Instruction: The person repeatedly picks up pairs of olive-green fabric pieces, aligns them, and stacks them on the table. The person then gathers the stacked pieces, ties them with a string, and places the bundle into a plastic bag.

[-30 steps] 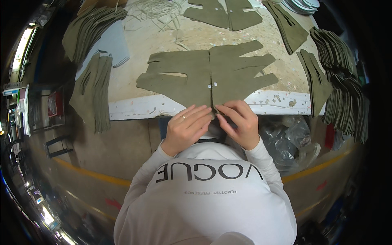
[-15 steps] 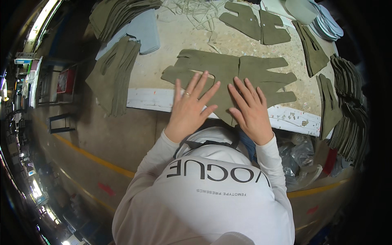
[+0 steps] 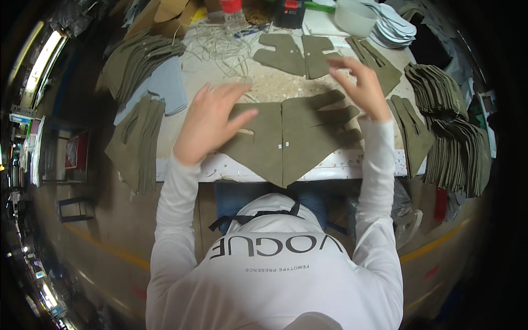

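Observation:
In front of me two olive-green fabric pieces (image 3: 258, 146) lie side by side on the work table (image 3: 192, 171), meeting along a middle line and ending in a point past the near edge. Small white labels (image 3: 283, 146) sit by that line. Raised over the left piece is my left hand (image 3: 209, 118), thumb apart from the slightly blurred fingers, holding nothing. My right hand (image 3: 364, 88) is beyond the right piece, fingers curved and apart, nearest a smaller pair of olive pieces (image 3: 318, 60). I cannot tell whether it touches them.
Olive fabric stacks (image 3: 137, 146) and pale blue pieces (image 3: 171, 88) lie at the left. Thick olive stacks (image 3: 456, 159) hang at the right edge. At the back are tangled cords (image 3: 220, 49), a red-capped bottle (image 3: 234, 15), a black box (image 3: 289, 14) and a whitish tub (image 3: 355, 19).
Both hands have come off the fabric they lay flat on. The left moved up and leftward, the right away to the far right. My view has shifted, showing more of the table's back.

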`<action>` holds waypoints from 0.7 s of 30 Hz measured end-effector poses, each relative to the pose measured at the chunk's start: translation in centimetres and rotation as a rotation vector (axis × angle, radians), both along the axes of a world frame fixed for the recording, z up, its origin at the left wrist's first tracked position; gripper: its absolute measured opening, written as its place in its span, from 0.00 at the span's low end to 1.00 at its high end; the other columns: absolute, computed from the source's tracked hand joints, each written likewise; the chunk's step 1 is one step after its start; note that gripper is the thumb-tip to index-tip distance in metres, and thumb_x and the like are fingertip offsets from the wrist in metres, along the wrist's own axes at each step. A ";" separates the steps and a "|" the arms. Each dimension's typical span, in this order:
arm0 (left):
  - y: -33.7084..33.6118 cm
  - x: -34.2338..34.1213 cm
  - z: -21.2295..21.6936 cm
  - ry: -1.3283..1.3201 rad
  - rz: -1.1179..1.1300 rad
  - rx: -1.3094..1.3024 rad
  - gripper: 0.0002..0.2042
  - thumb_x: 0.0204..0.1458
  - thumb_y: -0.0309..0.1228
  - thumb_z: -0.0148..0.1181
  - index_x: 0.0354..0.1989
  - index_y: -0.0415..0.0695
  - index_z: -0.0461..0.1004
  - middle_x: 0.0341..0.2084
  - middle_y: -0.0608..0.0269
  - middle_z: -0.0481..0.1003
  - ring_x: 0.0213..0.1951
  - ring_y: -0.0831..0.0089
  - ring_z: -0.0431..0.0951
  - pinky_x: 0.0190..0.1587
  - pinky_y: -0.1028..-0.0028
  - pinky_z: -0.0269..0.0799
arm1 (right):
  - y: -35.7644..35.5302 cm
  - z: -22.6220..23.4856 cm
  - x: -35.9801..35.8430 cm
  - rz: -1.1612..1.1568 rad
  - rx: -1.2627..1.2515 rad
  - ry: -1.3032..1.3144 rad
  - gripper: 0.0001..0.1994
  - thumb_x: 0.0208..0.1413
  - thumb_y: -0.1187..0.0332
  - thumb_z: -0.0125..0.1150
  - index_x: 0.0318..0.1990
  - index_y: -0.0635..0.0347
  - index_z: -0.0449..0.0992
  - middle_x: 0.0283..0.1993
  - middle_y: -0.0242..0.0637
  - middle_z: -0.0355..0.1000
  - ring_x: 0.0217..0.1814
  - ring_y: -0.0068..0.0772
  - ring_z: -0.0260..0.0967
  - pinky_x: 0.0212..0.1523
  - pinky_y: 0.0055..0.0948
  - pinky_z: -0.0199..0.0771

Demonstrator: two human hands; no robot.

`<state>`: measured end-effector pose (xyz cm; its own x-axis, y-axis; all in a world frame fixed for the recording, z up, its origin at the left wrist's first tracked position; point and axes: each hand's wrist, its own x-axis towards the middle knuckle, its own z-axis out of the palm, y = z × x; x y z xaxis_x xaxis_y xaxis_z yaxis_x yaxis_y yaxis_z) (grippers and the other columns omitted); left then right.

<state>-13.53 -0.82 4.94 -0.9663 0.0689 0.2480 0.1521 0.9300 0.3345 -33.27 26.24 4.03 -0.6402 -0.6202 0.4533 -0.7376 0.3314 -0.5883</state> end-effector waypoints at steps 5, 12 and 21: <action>0.9 -10.7 -2.3 0.105 -0.141 0.130 0.14 0.50 0.38 0.64 0.43 0.45 0.80 0.41 0.56 0.79 0.41 0.56 0.79 0.43 0.67 0.75 | -2.1 -4.3 -5.5 -0.157 0.091 -0.162 0.15 0.48 0.65 0.69 0.45 0.56 0.80 0.40 0.44 0.77 0.46 0.43 0.74 0.49 0.36 0.73; 2.2 -15.8 -7.6 0.251 -0.174 0.019 0.13 0.49 0.38 0.64 0.39 0.44 0.81 0.35 0.59 0.81 0.36 0.57 0.80 0.40 0.66 0.76 | -2.8 -8.3 -4.2 -0.105 0.170 0.137 0.15 0.48 0.65 0.68 0.44 0.56 0.79 0.39 0.42 0.71 0.46 0.46 0.69 0.49 0.39 0.70; 0.0 -15.3 -4.4 0.281 0.089 0.600 0.09 0.49 0.25 0.62 0.40 0.42 0.80 0.28 0.66 0.80 0.30 0.81 0.78 0.36 0.80 0.74 | -3.4 -5.3 -3.8 -0.359 -0.383 0.169 0.06 0.59 0.69 0.58 0.37 0.60 0.78 0.33 0.46 0.77 0.32 0.49 0.76 0.34 0.37 0.74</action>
